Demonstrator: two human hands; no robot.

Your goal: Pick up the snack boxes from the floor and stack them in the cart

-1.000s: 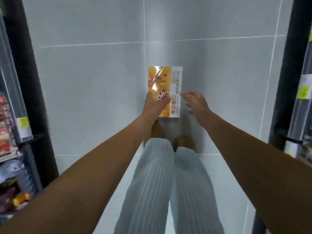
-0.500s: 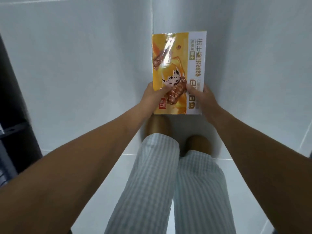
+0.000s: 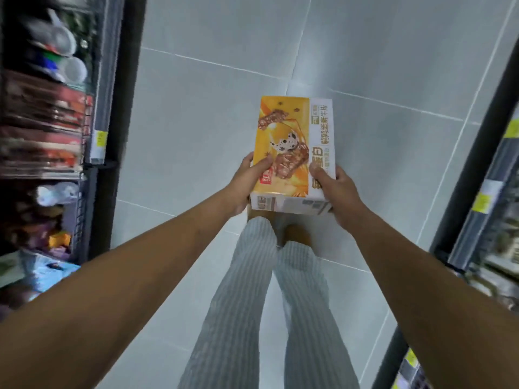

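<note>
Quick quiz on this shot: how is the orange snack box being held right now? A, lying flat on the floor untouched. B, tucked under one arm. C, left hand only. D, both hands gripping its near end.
D: the left hand and the right hand each clasp a near corner of the snack box, which is lifted above the tiled floor.

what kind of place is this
Most likely a shop aisle. Shelves of packaged goods line the left, more shelving with yellow price tags the right, with a tiled floor between. Both hands hold a snack box.
</note>
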